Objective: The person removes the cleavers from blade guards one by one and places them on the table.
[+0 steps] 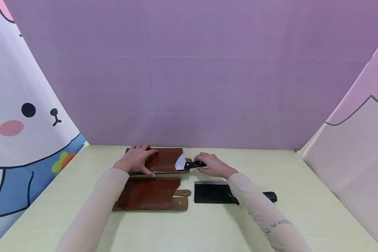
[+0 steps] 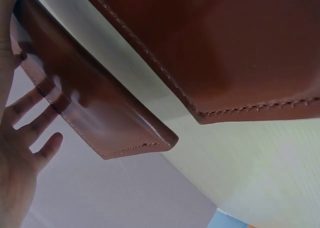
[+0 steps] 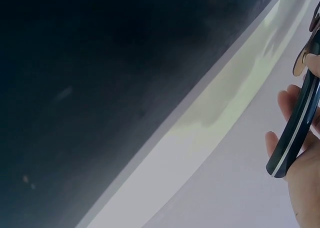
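Observation:
Two brown leather sheaths lie on the pale table. My left hand rests flat on the far sheath, fingers straight over its top and thumb at its near edge; the left wrist view shows the fingers along that sheath. A knife with a silver blade is partly inside this sheath. My right hand grips its black handle, also seen in the right wrist view as the handle. The near sheath lies in front, untouched.
A black cleaver blade with a black handle lies under my right forearm, and fills the right wrist view as the cleaver. Purple backdrop stands behind the table; printed panels close off both sides.

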`<state>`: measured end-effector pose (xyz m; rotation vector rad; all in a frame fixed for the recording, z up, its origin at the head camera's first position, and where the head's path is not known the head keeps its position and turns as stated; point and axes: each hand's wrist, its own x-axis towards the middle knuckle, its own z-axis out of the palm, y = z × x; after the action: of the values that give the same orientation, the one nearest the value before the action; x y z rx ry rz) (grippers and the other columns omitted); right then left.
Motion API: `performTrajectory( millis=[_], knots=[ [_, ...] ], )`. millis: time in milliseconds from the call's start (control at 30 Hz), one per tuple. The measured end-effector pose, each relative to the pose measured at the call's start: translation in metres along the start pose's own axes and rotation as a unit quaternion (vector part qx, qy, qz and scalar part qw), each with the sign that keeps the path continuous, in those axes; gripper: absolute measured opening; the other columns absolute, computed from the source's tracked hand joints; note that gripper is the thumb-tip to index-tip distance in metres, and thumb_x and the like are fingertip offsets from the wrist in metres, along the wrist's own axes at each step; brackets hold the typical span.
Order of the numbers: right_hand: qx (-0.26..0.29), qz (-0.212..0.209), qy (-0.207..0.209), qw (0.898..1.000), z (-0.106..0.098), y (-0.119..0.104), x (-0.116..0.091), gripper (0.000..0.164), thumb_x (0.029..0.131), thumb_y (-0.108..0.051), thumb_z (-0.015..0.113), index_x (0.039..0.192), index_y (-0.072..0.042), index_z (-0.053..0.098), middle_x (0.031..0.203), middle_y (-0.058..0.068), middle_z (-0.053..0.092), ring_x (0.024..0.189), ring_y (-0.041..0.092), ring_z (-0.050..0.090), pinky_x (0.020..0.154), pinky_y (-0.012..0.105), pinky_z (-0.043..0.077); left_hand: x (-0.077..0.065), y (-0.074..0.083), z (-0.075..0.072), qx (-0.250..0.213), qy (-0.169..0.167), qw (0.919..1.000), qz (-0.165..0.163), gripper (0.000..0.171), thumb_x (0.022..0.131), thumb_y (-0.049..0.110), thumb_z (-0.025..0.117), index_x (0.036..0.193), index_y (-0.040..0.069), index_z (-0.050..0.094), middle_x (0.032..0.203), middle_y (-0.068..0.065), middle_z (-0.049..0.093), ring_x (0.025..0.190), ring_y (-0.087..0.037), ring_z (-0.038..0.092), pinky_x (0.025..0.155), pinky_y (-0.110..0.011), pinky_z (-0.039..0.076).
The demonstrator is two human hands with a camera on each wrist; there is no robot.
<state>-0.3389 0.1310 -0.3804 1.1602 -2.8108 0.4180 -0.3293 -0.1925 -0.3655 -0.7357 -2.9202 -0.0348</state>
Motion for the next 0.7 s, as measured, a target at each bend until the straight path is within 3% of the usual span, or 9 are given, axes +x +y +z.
performTrajectory(
  millis=[700],
  knots=[
    [0.002, -0.020, 0.008, 1.000, -0.004, 0.011, -0.011, 0.021, 0.086, -0.017, 0.061, 0.106, -0.012, 0.060, 0.098, 0.000, 0.059, 0.082, 0.013, 0.050, 0.076, 0.037, 0.041, -0.002, 0.001, 0.000, -0.001, 0.000, 1.0000, 0.004, 0.097, 0.056, 0.068, 0.072, 0.135, 0.020, 0.045, 0.126, -0.014, 0.047, 0.117, -0.035, 0.044, 0.100, -0.058, 0.027]
  ],
)
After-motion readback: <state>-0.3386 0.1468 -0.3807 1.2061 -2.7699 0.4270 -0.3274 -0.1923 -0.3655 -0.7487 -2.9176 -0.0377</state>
